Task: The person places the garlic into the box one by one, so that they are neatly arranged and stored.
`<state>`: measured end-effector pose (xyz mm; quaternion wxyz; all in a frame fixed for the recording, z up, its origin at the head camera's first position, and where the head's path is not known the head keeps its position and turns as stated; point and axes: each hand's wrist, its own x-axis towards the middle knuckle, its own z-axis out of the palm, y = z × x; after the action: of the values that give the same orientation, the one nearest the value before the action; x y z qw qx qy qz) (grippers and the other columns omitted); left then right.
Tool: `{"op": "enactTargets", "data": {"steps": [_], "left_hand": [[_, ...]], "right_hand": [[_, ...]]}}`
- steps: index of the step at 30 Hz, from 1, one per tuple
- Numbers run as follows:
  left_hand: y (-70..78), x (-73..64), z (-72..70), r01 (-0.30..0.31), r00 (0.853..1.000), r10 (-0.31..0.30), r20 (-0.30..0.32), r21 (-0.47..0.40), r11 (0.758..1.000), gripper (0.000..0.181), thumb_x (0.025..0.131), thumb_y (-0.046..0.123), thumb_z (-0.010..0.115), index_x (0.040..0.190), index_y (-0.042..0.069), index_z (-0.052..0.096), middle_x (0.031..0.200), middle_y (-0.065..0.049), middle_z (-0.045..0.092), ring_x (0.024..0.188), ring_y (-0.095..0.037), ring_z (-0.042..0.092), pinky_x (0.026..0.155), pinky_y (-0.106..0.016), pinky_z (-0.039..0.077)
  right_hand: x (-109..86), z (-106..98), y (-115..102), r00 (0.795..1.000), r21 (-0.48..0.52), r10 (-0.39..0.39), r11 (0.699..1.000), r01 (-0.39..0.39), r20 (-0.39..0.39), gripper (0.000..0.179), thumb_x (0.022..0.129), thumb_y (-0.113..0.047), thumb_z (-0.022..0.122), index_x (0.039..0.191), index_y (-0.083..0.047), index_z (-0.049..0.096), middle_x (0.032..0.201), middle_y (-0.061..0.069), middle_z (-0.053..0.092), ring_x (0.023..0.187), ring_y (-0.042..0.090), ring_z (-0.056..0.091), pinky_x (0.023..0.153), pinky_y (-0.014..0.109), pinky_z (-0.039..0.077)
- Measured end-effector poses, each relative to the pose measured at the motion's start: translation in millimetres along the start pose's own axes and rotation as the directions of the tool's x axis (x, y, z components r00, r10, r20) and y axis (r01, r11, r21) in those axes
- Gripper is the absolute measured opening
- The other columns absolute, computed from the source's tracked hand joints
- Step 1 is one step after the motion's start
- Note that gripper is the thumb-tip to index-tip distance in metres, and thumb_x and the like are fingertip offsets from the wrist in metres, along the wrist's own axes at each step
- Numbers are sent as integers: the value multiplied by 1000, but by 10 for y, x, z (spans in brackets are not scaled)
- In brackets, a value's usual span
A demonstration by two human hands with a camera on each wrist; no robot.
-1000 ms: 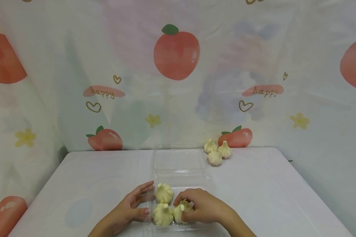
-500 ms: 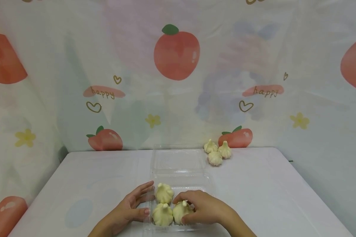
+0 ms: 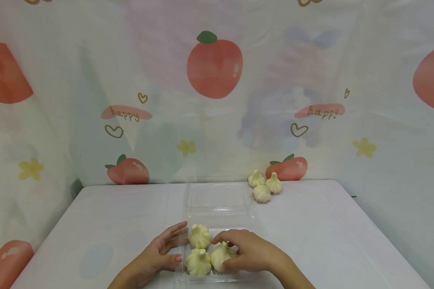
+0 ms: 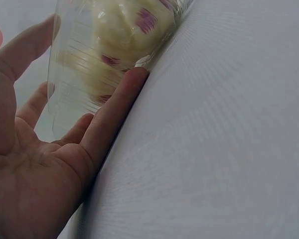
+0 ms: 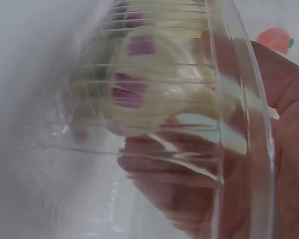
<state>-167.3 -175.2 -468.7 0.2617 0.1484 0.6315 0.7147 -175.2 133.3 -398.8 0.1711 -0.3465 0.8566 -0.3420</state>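
Observation:
A clear plastic clamshell box stands with its lid folded back. Inside are a rear-left garlic bulb, a front-left garlic bulb and a right-hand garlic bulb. My right hand reaches into the box with thumb and fingers around the right-hand bulb, hiding its right side. Through the clear wall, the right wrist view shows purple marks on a garlic bulb beside my fingers. My left hand rests along the box's left wall, fingers spread; its lowest finger touches the plastic near the table.
The transparent lid lies open toward the back. Behind it to the right, a group of three garlic bulbs sits near the table's far edge. A fruit-printed curtain hangs directly behind the white table.
The right-hand bulb has turned in my right hand, so its stem now points up. My right index finger has lifted slightly. My left hand stays where it was.

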Motion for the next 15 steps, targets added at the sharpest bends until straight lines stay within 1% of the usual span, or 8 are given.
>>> {"op": "enactTargets", "data": {"steps": [7, 13, 15], "left_hand": [[-4, 3, 15, 5, 1000, -5, 2, -8, 1000, 77, 96, 15, 65, 160, 24, 23, 165, -16, 12, 144, -30, 32, 92, -46, 53], [11, 0, 22, 14, 1000, -14, -25, 3, 1000, 77, 95, 15, 67, 159, 25, 25, 165, -16, 14, 143, -30, 34, 91, -45, 54], [15, -4, 24, 14, 999, -14, -31, 6, 1000, 78, 94, 14, 68, 159, 24, 25, 165, -16, 14, 143, -30, 34, 90, -45, 54]], "right_hand": [[-45, -69, -20, 1000, -18, -2, 1000, 2, -27, 49, 85, -32, 79, 131, -26, 60, 132, -8, 61, 111, 16, 60, 80, 32, 54], [-87, -144, -28, 998, -5, 26, 1000, -26, -50, 49, 87, -31, 77, 132, -33, 58, 134, -6, 61, 116, 26, 60, 85, 38, 55], [-96, -170, -37, 998, 5, 27, 1000, -27, -59, 49, 87, -30, 77, 132, -33, 58, 134, -6, 61, 117, 29, 60, 86, 40, 55]]}}
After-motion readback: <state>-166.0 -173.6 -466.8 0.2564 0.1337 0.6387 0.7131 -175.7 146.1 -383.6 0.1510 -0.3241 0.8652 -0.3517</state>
